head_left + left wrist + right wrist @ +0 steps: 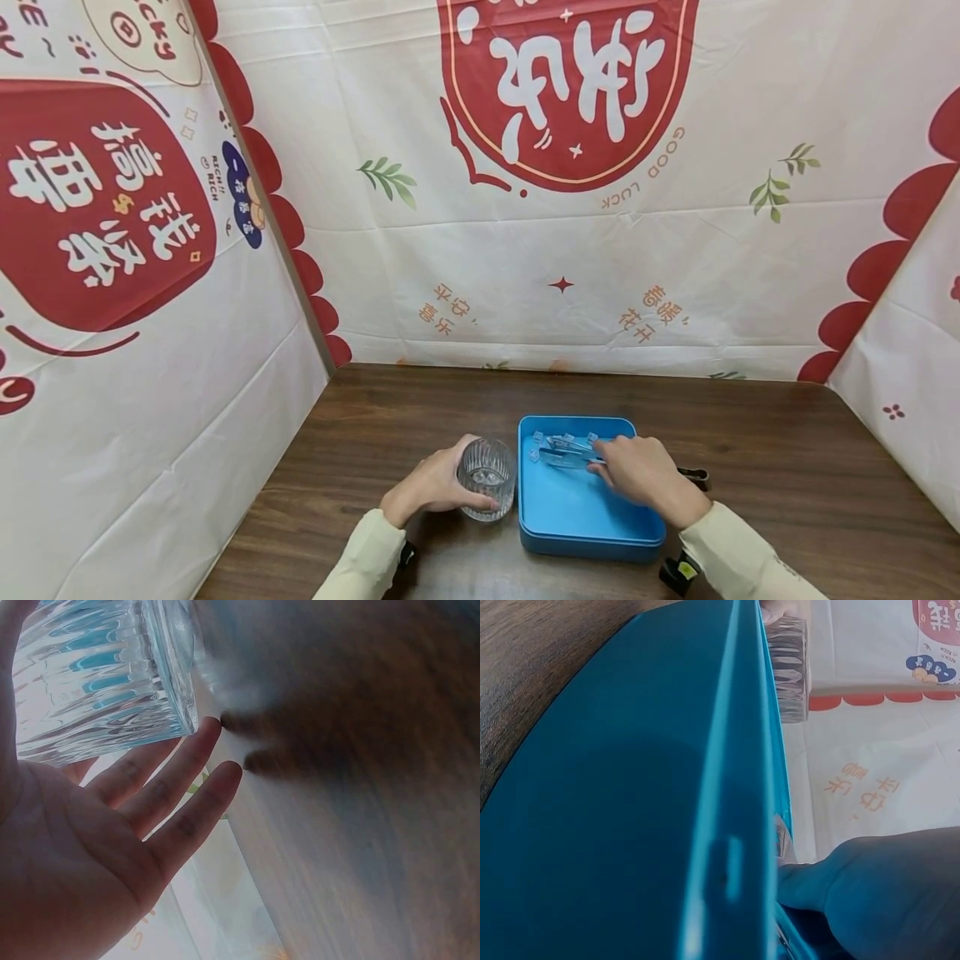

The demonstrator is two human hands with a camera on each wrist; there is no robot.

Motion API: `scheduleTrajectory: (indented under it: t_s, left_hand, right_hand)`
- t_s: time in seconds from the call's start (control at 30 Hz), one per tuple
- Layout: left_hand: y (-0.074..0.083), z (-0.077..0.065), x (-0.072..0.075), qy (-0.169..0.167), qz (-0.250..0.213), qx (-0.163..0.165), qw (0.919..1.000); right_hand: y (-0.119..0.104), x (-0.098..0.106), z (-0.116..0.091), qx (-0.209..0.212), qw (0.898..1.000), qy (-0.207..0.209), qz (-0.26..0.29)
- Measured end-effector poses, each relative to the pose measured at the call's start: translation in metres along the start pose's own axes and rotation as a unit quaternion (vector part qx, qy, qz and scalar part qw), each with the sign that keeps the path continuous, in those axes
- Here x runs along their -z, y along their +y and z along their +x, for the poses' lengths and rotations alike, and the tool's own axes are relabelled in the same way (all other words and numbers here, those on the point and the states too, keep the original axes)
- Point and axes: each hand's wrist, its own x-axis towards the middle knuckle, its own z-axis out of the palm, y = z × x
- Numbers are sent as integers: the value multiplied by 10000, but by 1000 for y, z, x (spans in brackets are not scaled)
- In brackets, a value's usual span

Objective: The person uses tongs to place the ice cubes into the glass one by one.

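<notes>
My left hand holds a clear ribbed glass just left of a blue box, thumb on the near side. In the left wrist view, the fingers reach round the glass, their tips close to the tabletop. Over the box's right side, my right hand pinches metal tongs, which lie low towards the far left inside it. Several small clear cubes lie around the tongs' tips. Whether a cube sits between the tips is too small to tell. The box wall hides most of the right wrist view.
A brown wooden table carries everything. White printed cloth stands behind the table and along both sides. The box has a raised rim, and the glass stands close beside its left wall.
</notes>
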Motion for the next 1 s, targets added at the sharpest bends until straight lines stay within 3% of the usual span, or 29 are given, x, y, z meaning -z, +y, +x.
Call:
scheduleTrajectory:
  t_s: [0.33, 1.0]
  left_hand:
    - [0, -1, 0, -24, -43, -6, 10000]
    - [-1, 0, 0, 9, -27, -52, 10000]
  right_hand:
    - [0, -5, 2, 112, 9996, 249, -71]
    - [3, -2, -1, 38, 9995, 306, 70]
